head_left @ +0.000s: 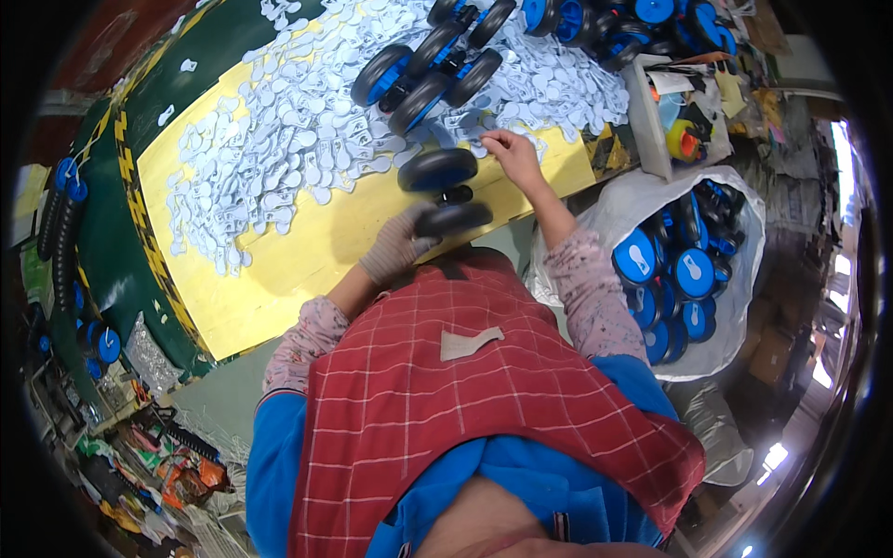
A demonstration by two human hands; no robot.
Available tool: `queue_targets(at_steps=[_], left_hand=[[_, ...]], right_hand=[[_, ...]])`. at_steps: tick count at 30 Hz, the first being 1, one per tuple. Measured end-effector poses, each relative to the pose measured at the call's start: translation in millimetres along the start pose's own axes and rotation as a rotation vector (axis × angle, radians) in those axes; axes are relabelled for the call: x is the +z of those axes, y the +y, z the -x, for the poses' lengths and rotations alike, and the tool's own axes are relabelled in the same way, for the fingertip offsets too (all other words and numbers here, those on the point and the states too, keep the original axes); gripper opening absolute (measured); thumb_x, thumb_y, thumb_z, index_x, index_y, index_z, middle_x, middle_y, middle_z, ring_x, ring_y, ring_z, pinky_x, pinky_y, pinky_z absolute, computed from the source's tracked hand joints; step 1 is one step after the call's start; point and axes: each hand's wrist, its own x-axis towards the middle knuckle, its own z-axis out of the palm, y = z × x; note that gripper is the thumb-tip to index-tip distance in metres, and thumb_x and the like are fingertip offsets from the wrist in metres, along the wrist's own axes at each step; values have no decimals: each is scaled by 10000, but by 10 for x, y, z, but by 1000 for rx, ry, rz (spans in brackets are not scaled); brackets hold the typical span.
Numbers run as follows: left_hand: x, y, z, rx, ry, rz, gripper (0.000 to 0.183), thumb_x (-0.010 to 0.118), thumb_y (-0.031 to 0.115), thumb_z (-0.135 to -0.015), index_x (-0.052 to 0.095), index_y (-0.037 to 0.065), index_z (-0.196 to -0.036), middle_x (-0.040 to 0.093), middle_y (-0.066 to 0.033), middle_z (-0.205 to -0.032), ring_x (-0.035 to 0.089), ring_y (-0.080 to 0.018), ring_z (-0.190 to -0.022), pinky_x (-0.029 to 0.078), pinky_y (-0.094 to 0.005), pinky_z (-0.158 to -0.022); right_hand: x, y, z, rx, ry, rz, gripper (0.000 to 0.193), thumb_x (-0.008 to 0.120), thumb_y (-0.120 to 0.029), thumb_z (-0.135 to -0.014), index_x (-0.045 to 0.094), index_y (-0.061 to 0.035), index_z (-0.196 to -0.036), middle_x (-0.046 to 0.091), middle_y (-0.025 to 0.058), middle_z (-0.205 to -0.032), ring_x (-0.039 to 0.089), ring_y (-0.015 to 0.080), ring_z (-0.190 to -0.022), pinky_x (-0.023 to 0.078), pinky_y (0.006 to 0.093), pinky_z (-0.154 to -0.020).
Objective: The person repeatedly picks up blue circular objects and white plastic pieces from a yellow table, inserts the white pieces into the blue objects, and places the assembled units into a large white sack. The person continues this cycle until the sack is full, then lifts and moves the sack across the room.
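My left hand, in a grey glove, grips a double wheel with two black tyres and a short middle axle. The double wheel stands at the near edge of the yellow tabletop, its tyres slightly blurred. Just right of its upper tyre is my bare right hand, thumb and forefinger pinched together; whatever sits between them is too small to make out. Beyond both hands spreads a heap of pale keyhole-shaped labels. On the heap rests a cluster of black double wheels with blue hubs.
At the right hangs a white sack holding several blue-hubbed wheels, some bearing a pale label. A white bin with odds and ends sits at the table's right end. More wheels lie behind it. Black-and-yellow tape lines the left side.
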Motion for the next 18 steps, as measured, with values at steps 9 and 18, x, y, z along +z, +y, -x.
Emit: queue_targets(at_steps=[9, 18], left_hand=[[38, -410, -27, 140, -60, -1157, 403, 560, 108, -829, 598, 73, -1229, 620, -141, -1242, 528, -315, -1225, 394, -415, -1088], [-149, -50, -182, -444, 314, 409, 467, 468, 383, -1035, 499, 26, -1333, 619, -85, -1099, 634, -190, -969, 522, -315, -855]], right_hand=[[86, 150, -617, -329, -74, 766, 272, 672, -114, -770, 668, -109, -1042, 657, 139, -1013, 611, 333, -1018, 515, 445, -869], [-13, 83, -490, -327, -21, 740, 317, 735, -153, -753, 689, -120, -1065, 614, 150, -1060, 590, 358, -1027, 498, 444, -891]])
